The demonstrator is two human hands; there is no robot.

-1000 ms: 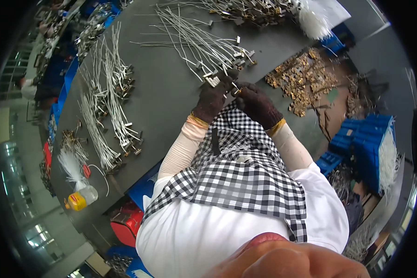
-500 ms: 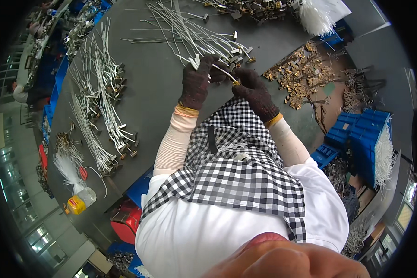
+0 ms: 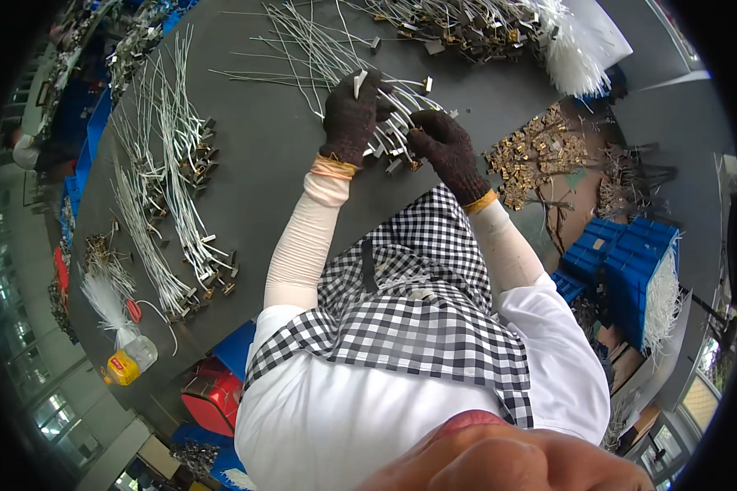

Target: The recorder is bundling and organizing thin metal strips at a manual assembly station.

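Observation:
My left hand (image 3: 352,119), in a dark knitted glove, is closed with short white sleeves (image 3: 359,84) sticking out of its fingers. Under and beside it lies a bundle of thin white wires (image 3: 323,57), whose ends with small metal terminals (image 3: 395,164) fan out between my hands. My right hand (image 3: 446,151), gloved the same way, has its fingers pressed together at the right edge of these wire ends. Whatever sits between its fingertips is too small to make out.
More white wires with terminals (image 3: 190,221) lie in bundles at left. Brass-coloured terminals (image 3: 532,151) are heaped at right, above blue crates (image 3: 622,258). A dark heap of wired parts (image 3: 475,29) and a white strand bundle (image 3: 569,53) lie at the back. A cut-off bottle (image 3: 135,360) stands near left.
My right hand has moved slightly right, and the terminal-tipped wire it held apart no longer shows there. My left hand has turned and risen a little, with fewer white sleeves showing.

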